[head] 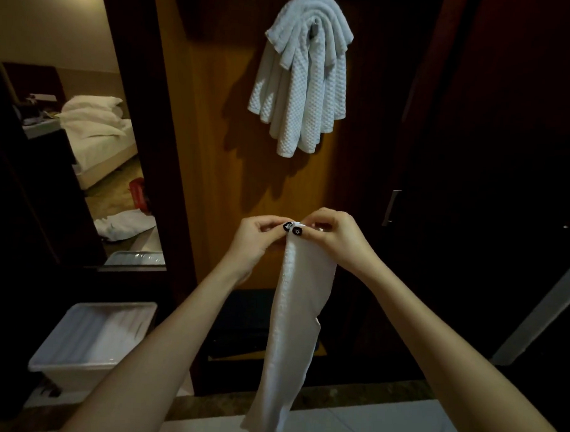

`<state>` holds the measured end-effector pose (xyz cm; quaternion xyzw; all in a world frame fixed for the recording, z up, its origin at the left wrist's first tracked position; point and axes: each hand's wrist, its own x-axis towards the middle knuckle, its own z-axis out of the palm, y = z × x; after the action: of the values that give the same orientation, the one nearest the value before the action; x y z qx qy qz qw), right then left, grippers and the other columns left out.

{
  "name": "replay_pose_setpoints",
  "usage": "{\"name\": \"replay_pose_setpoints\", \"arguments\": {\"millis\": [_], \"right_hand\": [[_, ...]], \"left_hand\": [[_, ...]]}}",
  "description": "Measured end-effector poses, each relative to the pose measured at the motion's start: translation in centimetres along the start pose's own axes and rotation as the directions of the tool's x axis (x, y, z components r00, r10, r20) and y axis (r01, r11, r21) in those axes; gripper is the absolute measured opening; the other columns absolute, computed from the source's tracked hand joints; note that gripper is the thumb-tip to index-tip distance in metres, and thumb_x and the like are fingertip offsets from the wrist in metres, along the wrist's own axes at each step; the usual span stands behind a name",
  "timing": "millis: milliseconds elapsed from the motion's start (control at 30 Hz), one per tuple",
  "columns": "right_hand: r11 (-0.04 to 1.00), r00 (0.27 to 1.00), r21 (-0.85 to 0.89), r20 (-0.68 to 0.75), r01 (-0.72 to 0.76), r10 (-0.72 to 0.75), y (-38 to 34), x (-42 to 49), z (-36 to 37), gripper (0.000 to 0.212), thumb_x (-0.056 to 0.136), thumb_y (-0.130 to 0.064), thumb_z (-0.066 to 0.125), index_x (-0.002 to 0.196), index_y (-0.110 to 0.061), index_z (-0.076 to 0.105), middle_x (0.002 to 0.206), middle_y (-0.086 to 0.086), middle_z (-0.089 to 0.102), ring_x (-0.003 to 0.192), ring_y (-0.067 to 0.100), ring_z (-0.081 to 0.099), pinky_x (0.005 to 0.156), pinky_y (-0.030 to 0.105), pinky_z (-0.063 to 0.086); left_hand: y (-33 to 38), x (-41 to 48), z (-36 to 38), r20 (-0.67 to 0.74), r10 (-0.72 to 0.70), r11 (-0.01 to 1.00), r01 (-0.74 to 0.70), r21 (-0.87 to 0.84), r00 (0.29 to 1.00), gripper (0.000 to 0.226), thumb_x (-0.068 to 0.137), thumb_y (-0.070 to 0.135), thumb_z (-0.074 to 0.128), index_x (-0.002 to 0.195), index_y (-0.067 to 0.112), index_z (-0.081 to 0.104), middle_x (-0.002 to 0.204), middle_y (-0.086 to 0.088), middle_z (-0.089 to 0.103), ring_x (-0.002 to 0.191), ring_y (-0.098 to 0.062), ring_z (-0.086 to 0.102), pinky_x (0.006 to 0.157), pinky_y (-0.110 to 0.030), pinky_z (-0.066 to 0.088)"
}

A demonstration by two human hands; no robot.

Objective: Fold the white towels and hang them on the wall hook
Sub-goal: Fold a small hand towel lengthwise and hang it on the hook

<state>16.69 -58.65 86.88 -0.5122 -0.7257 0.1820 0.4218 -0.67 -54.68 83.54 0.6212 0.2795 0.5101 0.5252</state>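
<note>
On the wooden wall (216,115) ahead, folded towels (299,79) already drape the hook. We pinch our towel's (291,330) top edge with left hand (260,236) and right hand (333,234); it hangs light and limp, best held by its corners.

Above the left hand (256,237) and right hand (335,234), both pinching the towel (295,314), open air runs up toward 12 o'clock in front of the bare wood panel (220,180). At 12 o'clock the hook (313,29) is almost buried under hung towels (302,86) that drape down both its sides. A door handle (391,207) juts out at 3 o'clock. A bin (74,366) stands low at 8 o'clock, beside the left forearm. The held towel fills 6 o'clock.
</note>
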Motion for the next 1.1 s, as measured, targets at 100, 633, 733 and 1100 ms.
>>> {"name": "replay_pose_setpoints", "arguments": {"millis": [100,633,733,1100], "right_hand": [[0.997,1.0,-0.073,-0.007,0.0,-0.001,-0.3,0.4,0.0,0.02,0.085,-0.041,0.07,0.083,-0.022,0.072,0.078,-0.004,0.066,0.074,0.009,0.059,0.065,0.03,0.047],[0.985,0.98,-0.162,0.181,-0.054,0.083,1.1,1.3,-5.4,0.041,0.081,-0.043,0.072,0.072,-0.009,0.051,0.064,-0.012,0.046,0.058,0.005,0.041,0.056,0.026,0.033],[0.99,0.997,-0.139,0.075,-0.005,0.015,0.3,2.2,-5.5,0.044,0.081,-0.037,0.075,0.069,-0.004,0.047,0.063,-0.004,0.043,0.057,0.009,0.038,0.055,0.031,0.03],[0.975,0.992,0.211,-0.115,0.076,-0.052,-3.0,5.5,-6.3,0.025,0.089,-0.013,0.066,0.075,-0.02,0.047,0.074,0.001,0.053,0.068,0.013,0.052,0.058,0.026,0.041]], "left_hand": [[0.5,-0.4,-0.2,0.053,0.007,1.0,-0.006,-0.012,0.999,0.015,0.09,0.023,0.062,0.095,0.023,0.076,0.088,-0.001,0.075,0.079,-0.011,0.07,0.064,-0.012,0.049],[4.2,3.0,-0.6,-0.015,0.245,0.942,-0.235,0.241,0.969,0.032,0.084,-0.004,0.064,0.089,0.027,0.057,0.073,0.01,0.058,0.074,0.001,0.057,0.07,-0.012,0.046],[5.1,3.4,-0.1,0.013,0.293,0.902,-0.28,0.328,0.956,0.033,0.088,-0.002,0.061,0.085,0.031,0.059,0.073,0.011,0.058,0.067,-0.002,0.056,0.061,-0.015,0.045],[8.1,5.0,-0.4,0.079,0.58,0.651,-0.52,0.553,0.811,0.045,0.075,-0.021,0.049,0.08,0.018,0.072,0.082,0.006,0.045,0.079,-0.007,0.048,0.072,-0.012,0.039]]}}
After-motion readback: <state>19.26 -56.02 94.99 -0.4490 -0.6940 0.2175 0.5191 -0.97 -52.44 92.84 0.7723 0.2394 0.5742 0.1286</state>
